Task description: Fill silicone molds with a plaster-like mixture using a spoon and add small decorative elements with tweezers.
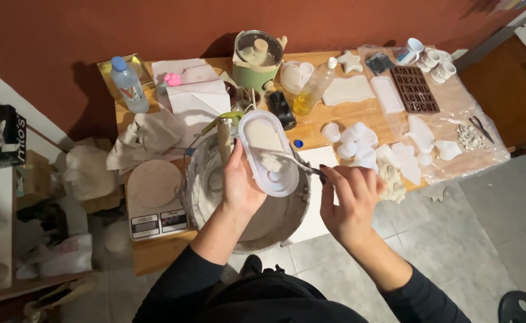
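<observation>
My left hand (241, 182) holds a white oval mould (267, 151) tilted over a large metal bowl (287, 222) smeared with white plaster. My right hand (351, 200) grips a metal spoon (293, 160) whose tip reaches into the mould, where pale plaster lies. A wooden-handled tool (223, 141) stands in the bowl behind the mould.
A kitchen scale (155, 200) sits left of the bowl on the wooden table (155, 254). Behind are a crumpled cloth (146, 136), a water bottle (127, 84), a green pot (257, 60), an oil bottle (314, 90), white cast pieces (358, 143), a brown letter mould (415, 88), and scissors (482, 128).
</observation>
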